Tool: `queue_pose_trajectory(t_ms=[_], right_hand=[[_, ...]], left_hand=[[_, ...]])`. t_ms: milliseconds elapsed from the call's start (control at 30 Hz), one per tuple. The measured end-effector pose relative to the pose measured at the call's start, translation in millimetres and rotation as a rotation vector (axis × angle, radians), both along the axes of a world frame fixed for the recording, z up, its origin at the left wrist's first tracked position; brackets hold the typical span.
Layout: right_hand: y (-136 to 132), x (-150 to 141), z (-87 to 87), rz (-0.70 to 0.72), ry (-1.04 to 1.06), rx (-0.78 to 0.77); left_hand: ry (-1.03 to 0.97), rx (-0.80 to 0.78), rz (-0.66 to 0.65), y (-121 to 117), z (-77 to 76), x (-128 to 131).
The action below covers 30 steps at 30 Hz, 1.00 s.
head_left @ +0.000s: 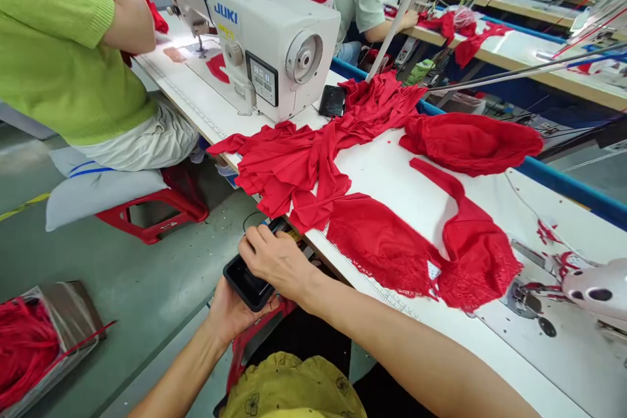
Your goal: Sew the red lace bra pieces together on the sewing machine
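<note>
Below the table's front edge, my left hand point(234, 315) supports a small black plastic tray point(249, 284) from underneath, thumb and fingers around its near end. My right hand point(274, 256) lies over the tray's far part with its fingers curled; whatever it may grip is hidden beneath them. Just above, on the white table, a red lace-edged bra point(379, 245) lies beside the sewing machine point(588, 294) at right. A heap of red fabric pieces point(294, 163) hangs partly over the edge, close to my right hand.
A co-worker in a green top point(63, 46) sits at a JUKI sewing machine point(274, 32). Behind it lies a black phone-like object point(332, 101). A red cup-shaped piece point(475, 140) rests at the table's back. On the floor stand a red stool point(147, 215) and a box of red material point(73, 313).
</note>
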State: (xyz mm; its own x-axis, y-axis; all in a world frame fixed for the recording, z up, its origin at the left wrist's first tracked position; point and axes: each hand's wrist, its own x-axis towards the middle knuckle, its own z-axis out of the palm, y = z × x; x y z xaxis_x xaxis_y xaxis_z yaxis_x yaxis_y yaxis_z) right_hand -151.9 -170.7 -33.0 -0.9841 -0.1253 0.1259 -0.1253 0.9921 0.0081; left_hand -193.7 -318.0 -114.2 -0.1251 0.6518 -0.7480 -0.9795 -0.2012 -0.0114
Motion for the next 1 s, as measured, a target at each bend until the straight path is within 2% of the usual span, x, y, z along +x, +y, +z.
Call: queue_pose_trajectory(t_ms=[67,133,233,300,500,800,1000], right_hand=[[-12,-3,-5.0,-0.003,0.068,0.036],[-20,-2,-8.0,-0.118,0.062,0.056],[-19,3,-8.9,-0.377,-0.102,0.042],[-12,6,-7.9,-0.444,-0.233,-0.006],[10,2,-4.1,-0.32,-0.328,-0.08],[16,-10,-3.5,-0.214,-0.309,-0.106],[17,-16,-5.3,-0.124,-0.327,-0.108]], left_hand=[[0.014,-0.015,-0.015,0,-1.7,-1],[0.025,-0.019,-0.029,-1,-2.8,-2],[0.036,-0.012,-0.028,-1,-1.4,-4],[0.035,-0.025,-0.038,-3,1.9,-5],[0.012,-0.005,-0.048,-17,8.5,-6],[-0.014,0.098,-0.014,-27,-3.6,-4],[-0.007,0.016,-0.016,-27,2.8,-7]])
